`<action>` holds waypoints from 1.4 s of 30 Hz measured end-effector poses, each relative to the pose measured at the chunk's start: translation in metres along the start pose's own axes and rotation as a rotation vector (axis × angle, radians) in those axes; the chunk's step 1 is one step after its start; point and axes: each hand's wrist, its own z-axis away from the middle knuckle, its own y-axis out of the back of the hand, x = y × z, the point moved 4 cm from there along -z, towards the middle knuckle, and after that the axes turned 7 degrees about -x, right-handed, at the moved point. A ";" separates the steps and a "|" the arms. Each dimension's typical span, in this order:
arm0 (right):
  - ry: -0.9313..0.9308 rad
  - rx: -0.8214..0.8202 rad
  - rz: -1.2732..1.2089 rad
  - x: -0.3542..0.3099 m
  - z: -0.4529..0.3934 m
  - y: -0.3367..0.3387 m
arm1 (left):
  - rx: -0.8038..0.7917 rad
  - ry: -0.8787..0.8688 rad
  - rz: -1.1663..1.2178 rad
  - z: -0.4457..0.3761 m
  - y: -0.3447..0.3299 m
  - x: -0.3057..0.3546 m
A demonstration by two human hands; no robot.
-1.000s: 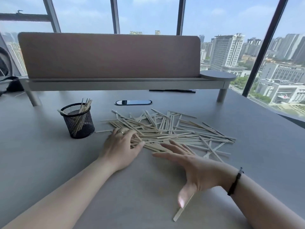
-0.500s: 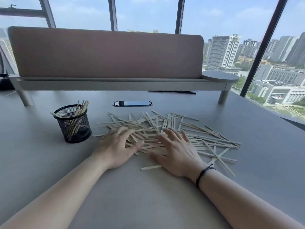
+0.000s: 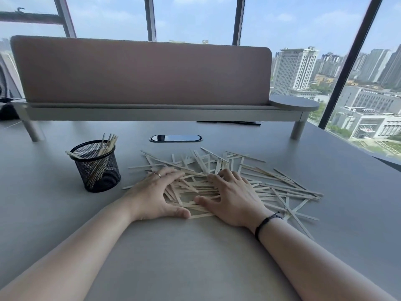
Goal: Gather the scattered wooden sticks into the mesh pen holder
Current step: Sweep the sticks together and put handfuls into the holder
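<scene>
Mostly undone. A small batch of sticks is already stood in the mesh pen holder (image 3: pixel 97 166), leaning against its right rim, with one stick laid across the left rim. The bulk is left: the scattered wooden sticks (image 3: pixel 271 185) are spread in a loose, crossed pile on the grey surface (image 3: pixel 195 257), to the right of the holder and apart from it.

Both hands are laid on the near-left part of the pile. Left hand (image 3: pixel 155 195): fingers spread and lightly curved over sticks, thumb on the surface, nothing clamped. Right hand (image 3: pixel 233 198): fingertips curled down into the pile, thumb pointed toward the left thumb; whether any stick is pinched in that grip cannot be told.

Judgement: a bundle is being raked together between the palms; nothing is lifted yet. Several more handfuls are likely needed, plus the outliers at the far right edge.
</scene>
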 end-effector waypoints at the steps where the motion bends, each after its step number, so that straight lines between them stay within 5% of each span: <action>1: 0.005 0.009 0.002 0.000 0.000 0.000 | 0.023 -0.015 0.015 -0.001 0.000 0.002; 13: 0.007 0.059 0.041 0.000 -0.006 0.001 | 0.286 -0.082 -0.107 -0.005 -0.005 0.018; 21: 0.014 0.076 0.042 0.002 -0.008 -0.001 | 0.236 -0.131 0.002 -0.005 -0.007 0.017; 29: 0.049 0.096 0.065 0.000 -0.005 0.002 | 0.271 -0.041 -0.186 0.002 -0.003 0.027; 42: 0.079 0.185 -0.184 0.005 0.006 0.013 | 0.679 -0.186 -0.290 0.014 0.019 0.018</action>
